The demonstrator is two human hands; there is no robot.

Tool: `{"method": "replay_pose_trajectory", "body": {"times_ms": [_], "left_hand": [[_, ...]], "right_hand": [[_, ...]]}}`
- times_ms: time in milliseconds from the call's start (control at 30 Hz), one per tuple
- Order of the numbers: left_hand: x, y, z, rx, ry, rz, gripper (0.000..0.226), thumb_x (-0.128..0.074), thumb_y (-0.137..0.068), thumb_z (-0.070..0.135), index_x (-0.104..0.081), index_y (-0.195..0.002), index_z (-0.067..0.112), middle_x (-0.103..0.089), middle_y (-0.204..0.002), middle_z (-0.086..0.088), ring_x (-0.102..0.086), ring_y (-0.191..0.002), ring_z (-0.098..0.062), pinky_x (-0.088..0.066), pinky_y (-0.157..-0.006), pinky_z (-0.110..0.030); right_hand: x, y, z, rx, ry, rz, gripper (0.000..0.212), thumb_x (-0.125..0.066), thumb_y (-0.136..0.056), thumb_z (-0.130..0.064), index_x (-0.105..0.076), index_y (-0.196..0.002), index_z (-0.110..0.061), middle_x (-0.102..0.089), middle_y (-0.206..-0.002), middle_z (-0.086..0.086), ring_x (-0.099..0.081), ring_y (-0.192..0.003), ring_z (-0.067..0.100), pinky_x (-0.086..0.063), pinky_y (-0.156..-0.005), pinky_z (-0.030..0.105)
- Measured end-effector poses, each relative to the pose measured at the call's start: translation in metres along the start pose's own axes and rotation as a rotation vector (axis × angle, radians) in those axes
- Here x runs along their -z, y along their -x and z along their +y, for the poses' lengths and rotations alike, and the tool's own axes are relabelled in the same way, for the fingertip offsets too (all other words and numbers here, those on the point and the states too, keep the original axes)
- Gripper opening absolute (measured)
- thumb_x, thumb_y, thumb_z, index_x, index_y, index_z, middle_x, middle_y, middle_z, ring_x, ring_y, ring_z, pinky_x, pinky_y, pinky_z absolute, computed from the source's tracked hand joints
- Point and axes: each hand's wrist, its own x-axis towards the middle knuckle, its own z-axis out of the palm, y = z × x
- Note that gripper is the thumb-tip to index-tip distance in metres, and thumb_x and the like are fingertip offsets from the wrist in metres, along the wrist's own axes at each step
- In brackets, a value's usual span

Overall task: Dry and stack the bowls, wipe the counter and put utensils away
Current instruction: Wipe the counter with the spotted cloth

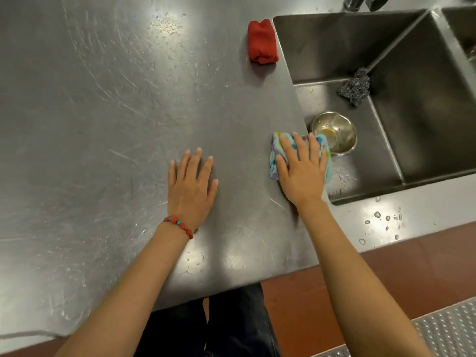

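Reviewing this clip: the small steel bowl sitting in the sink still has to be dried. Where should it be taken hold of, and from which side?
Probably by the far rim of the steel bowl, from above. It sits upright, mouth up, on the floor of the sink; the right hand and patterned cloth overlap its near edge.

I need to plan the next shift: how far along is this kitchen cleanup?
Done: nothing visibly finished. In hand: right hand presses a patterned cloth flat on the counter, wiping; left hand rests flat. Left: one steel bowl sits in the sink, droplets remain near the front edge.
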Motion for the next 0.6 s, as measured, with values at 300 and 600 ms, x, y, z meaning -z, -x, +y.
{"method": "replay_pose_trajectory", "body": {"times_ms": [300, 600], "left_hand": [[-0.006, -0.001, 0.001, 0.052, -0.049, -0.092, 0.049, -0.036, -0.087, 0.031, -0.054, -0.123, 0.005, -0.051, -0.132, -0.021, -0.047, -0.122, -0.041, -0.034, -0.099, -0.061], [-0.003, -0.009, 0.001, 0.125, -0.053, -0.074, 0.049, -0.036, -0.087, 0.035, -0.055, -0.123, 0.007, -0.053, -0.131, -0.019, -0.048, -0.122, -0.037, -0.032, -0.1, -0.058]], "right_hand": [[-0.001, -0.009, -0.02, 0.285, -0.021, -0.046, 0.044, -0.032, -0.095, -0.044, -0.043, -0.136, -0.031, -0.04, -0.146, -0.001, -0.023, -0.141, 0.026, -0.013, -0.115, 0.046], [-0.011, -0.08, -0.071, 0.337, -0.023, 0.0, 0.045, -0.031, -0.096, -0.043, -0.037, -0.139, -0.031, -0.035, -0.149, -0.002, -0.017, -0.143, 0.024, -0.008, -0.116, 0.047]]}}
